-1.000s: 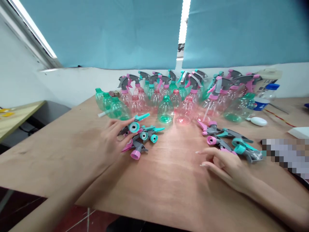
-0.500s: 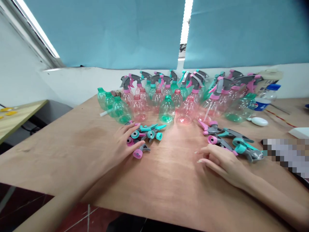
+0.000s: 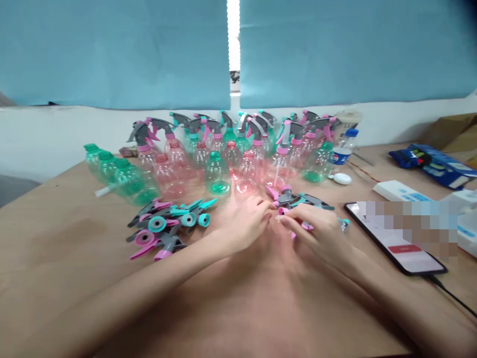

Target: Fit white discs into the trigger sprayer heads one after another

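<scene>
Pink, teal and grey plastic trigger sprayers [image 3: 286,198] on the brown wooden counter [image 3: 238,308] are being partly covered by the half-curled right hand [image 3: 321,234], beside the curled left hand [image 3: 244,223]; whether anything is being pinched cannot be told. A blue round-logo label [image 3: 340,156] is being worn by a clear plastic bottle [image 3: 348,143] near the white wall [image 3: 40,134].

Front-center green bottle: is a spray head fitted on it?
No, the green bottle ends in a bare neck with nothing mounted on top.

Brown table [image 3: 44,258] — bottles [image 3: 218,174], trigger heads [image 3: 172,242], phone [image 3: 387,248], possibly a blue packet [image 3: 439,161]
</scene>
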The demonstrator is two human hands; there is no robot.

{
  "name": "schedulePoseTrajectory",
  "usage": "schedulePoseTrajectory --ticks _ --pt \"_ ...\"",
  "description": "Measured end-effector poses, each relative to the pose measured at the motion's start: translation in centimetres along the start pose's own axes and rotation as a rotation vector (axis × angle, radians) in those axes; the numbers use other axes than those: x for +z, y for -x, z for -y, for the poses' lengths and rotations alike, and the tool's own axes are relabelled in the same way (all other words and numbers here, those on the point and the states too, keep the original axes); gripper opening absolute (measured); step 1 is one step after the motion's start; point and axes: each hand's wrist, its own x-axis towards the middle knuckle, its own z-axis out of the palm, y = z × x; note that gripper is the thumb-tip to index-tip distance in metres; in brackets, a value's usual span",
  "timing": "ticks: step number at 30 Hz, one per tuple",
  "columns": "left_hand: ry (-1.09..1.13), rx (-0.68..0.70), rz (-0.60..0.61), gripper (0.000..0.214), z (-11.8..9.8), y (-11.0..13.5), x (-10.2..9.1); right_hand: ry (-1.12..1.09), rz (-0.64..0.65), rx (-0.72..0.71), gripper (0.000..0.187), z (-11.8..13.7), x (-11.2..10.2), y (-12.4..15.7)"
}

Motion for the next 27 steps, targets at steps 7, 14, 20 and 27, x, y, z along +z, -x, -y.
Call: schedulePoseTrajectory --ticks 7,14,20,27 --pt "-0.021 -0.015 -0.022 0.038 -0.5 -5.6 3.2 0.169 -0.127 0.301 0.036 -3.4 -2.5 -1.4" --pt "-0.04 0.002 0.15 0.058 -1.3 -5.5 4.2 0.401 0.158 0.249 0.032 -5.2 -2.1 -0.8" --pt "-0.11 -0.081 0.233 0.076 -1.3 -2.6 3.1 0.468 0.366 0.065 0.029 -3.7 -0.4 0.1" --pt "-0.091 -0.116 0.12 0.066 -1.6 2.0 1.0 0.412 0.371 0.139 0.043 -2.3 1.4 0.6"
